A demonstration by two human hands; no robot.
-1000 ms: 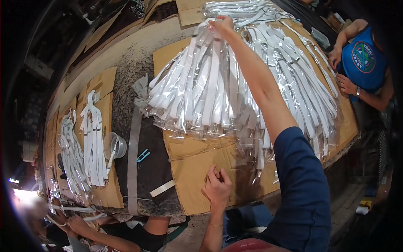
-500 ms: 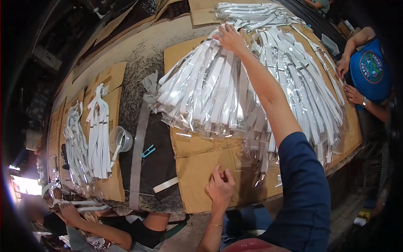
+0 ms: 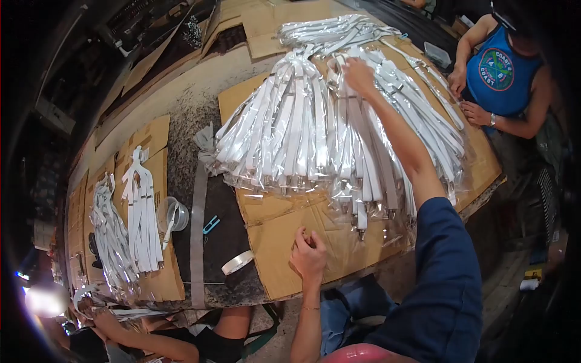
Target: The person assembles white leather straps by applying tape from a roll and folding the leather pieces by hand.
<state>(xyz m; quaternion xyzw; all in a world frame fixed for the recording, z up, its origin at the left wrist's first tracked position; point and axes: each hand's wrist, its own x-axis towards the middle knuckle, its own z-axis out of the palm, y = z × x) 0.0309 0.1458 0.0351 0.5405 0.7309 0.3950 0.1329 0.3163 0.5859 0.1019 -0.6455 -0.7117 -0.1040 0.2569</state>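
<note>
My right hand point(image 3: 358, 77) is stretched far over the table, its fingers closed at the top end of white suspenders point(image 3: 354, 118) in clear plastic. Part of the grip is hidden behind the hand. To its left, another fan of bagged white suspenders point(image 3: 296, 121) lies with its metal clips toward me. More white suspenders point(image 3: 423, 115) spread out to the right, partly beneath my forearm. My left hand point(image 3: 308, 253) rests at the near part of the cardboard point(image 3: 272, 242), fingers curled in, with nothing visible in them.
Left on the table are a roll of tape point(image 3: 238, 262), a blue clip-like tool point(image 3: 211, 224), a clear plastic tub point(image 3: 179, 216) and more suspenders point(image 3: 143, 218). A co-worker in a blue top point(image 3: 499, 72) works at right; another person's arm point(image 3: 145, 342) is at lower left.
My right hand has moved from the top of the left fan to the suspenders on its right. My left hand stays on the cardboard. The camera view has shifted.
</note>
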